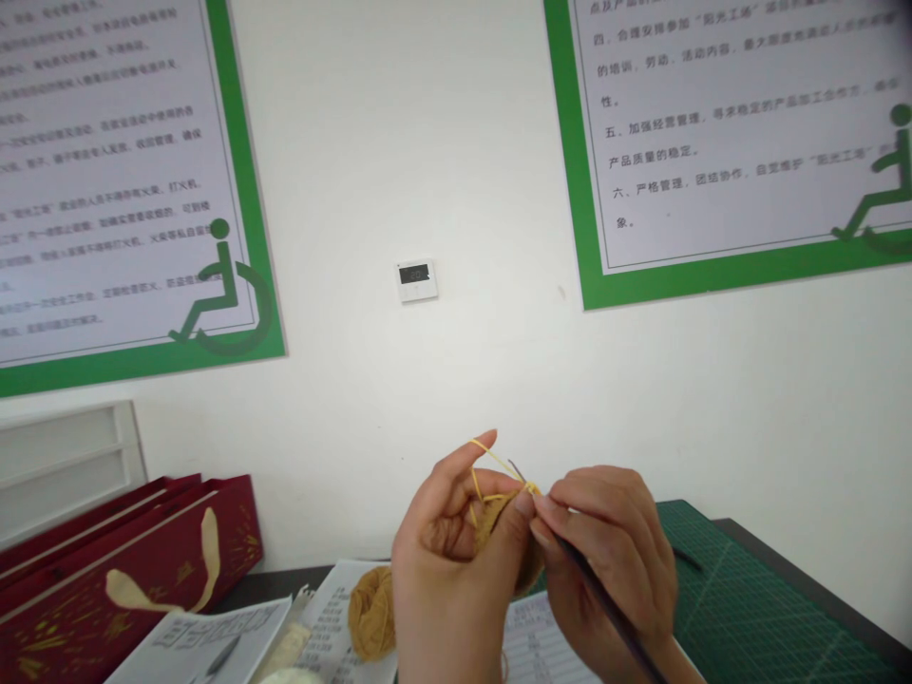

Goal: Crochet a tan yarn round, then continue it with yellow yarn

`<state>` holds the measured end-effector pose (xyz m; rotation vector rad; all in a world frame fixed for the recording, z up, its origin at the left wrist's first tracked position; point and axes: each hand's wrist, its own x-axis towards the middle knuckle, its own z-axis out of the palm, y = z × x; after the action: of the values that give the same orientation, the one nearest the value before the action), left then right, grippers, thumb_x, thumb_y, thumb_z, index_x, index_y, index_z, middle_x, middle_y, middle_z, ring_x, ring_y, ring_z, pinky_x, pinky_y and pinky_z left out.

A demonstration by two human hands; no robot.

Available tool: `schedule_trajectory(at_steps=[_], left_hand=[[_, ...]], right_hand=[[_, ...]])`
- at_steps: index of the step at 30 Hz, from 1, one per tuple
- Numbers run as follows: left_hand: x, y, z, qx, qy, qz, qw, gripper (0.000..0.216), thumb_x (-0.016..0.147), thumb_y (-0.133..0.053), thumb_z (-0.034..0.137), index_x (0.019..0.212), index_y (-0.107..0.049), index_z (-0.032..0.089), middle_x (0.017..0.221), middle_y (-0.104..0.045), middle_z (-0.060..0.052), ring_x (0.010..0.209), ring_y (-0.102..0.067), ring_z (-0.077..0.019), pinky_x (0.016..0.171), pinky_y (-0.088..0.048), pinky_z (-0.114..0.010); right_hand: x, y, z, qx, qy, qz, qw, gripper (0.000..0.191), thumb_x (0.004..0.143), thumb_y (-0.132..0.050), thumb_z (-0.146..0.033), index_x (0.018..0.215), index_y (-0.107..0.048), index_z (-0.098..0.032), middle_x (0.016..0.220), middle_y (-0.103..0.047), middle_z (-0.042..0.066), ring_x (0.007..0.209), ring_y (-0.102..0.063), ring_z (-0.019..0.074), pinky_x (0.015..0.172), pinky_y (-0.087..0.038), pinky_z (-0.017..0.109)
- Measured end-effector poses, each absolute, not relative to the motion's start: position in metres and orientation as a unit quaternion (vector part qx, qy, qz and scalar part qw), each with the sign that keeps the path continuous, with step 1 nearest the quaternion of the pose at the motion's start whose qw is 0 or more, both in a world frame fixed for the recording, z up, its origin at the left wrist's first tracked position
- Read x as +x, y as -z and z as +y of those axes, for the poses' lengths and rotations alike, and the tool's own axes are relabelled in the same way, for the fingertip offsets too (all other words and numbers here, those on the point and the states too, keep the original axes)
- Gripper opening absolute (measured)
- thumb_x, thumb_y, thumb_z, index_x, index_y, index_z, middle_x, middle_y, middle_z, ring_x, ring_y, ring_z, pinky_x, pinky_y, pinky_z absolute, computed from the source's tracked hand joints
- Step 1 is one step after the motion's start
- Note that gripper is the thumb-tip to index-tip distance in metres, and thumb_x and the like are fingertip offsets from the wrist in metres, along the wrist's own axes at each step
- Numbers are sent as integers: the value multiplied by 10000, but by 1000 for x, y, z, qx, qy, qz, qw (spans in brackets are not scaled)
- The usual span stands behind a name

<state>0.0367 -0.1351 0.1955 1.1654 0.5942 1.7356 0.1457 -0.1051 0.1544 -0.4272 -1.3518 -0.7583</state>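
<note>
My left hand point(448, 560) is raised in front of me, pinching a small mustard-yellow crochet piece point(499, 522) between thumb and fingers. Yellow yarn point(491, 454) loops over its raised index finger. My right hand point(613, 560) is closed round a dark crochet hook point(605, 603), whose tip meets the yarn at the top of the piece. A ball of the same yellow yarn point(371, 613) lies on the table just left of my left wrist.
Printed sheets point(214, 641) lie on the dark table under my hands. A green cutting mat point(741, 608) covers the right side. Red gift bags point(128, 570) with a cream ribbon stand at the left. Two green-framed posters and a small thermostat point(417, 280) hang on the white wall.
</note>
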Motion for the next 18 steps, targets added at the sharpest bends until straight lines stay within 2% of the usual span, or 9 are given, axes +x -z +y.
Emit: schedule_trajectory(at_steps=[5, 8, 11, 15, 18], left_hand=[[35, -194, -133, 507, -694, 249, 447, 516, 655, -784, 186, 1154, -652, 165, 720, -663, -36, 642, -598, -132, 575, -469, -207], [31, -195, -130, 520, -681, 250, 452, 496, 666, -774, 168, 1148, -657, 160, 703, -657, -32, 634, -586, -125, 568, -454, -202], [28, -196, -128, 522, -668, 249, 469, 471, 650, -781, 151, 1110, -678, 155, 714, -657, -34, 610, -574, -113, 551, -444, -198], [27, -196, -126, 522, -654, 234, 495, 390, 623, -794, 123, 1005, -716, 146, 715, -651, -27, 628, -602, -117, 572, -458, -196], [28, -195, -124, 517, -653, 225, 505, 349, 630, -787, 122, 972, -724, 147, 735, -661, -34, 712, -647, -151, 665, -501, -232]], right_hand=[[152, -156, -112, -188, 222, -617, 732, 168, 845, -531, -92, 961, -592, -197, 796, -613, 34, 746, -579, 180, 687, -452, 356], [156, -157, -113, -207, 72, -603, 767, 110, 908, -485, -156, 936, -581, -201, 784, -585, 24, 741, -559, 165, 683, -432, 330], [154, -162, -112, -215, -117, -564, 789, 170, 958, -453, -267, 863, -577, -203, 735, -554, 1, 682, -517, 133, 658, -406, 285], [148, -172, -109, -156, -418, -532, 720, 310, 933, -499, -386, 701, -530, -184, 670, -500, -10, 657, -458, 122, 658, -394, 261], [143, -173, -105, -113, -529, -499, 677, 300, 891, -574, -390, 687, -523, -176, 710, -505, -5, 688, -443, 120, 677, -394, 251]])
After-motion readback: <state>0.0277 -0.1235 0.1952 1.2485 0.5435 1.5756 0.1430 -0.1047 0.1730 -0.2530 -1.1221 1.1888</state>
